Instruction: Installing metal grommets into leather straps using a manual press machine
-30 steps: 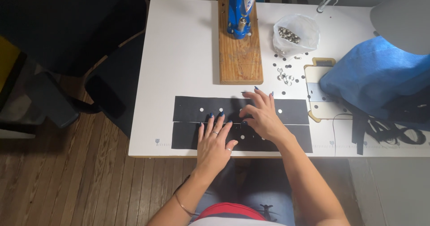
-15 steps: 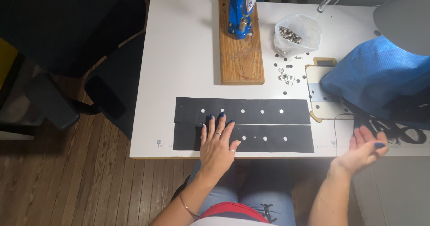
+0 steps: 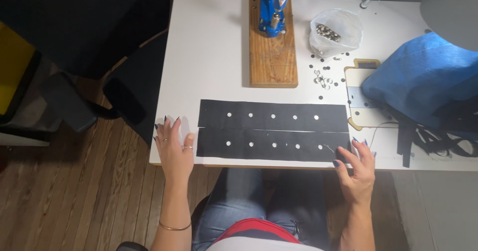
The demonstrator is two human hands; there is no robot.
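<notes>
Head view looks down on our two bare hands at the near edge of a white table (image 3: 209, 57); two long black strips (image 3: 273, 130) lie side by side across it, edges almost touching, the upper strip (image 3: 273, 116) showing five punched holes and the lower strip (image 3: 273, 144) five larger holes plus one tiny one. Our left hand (image 3: 175, 149) rests flat on the table just beside the strips' left ends, fingers spread and open, gripping nothing; our right hand (image 3: 356, 166) lies open at the lower strip's right end, fingertips touching or nearly touching its corner, holding nothing. Farther back we see one wooden board (image 3: 273, 57) bearing one blue press (image 3: 273, 7); beside it one clear bag of metal eyelets (image 3: 334, 31), with loose eyelets (image 3: 322, 77) scattered nearby, too small to count; one blue cloth bundle (image 3: 423, 79) sits at the right; wooden floor (image 3: 74, 191) shows at the left.
</notes>
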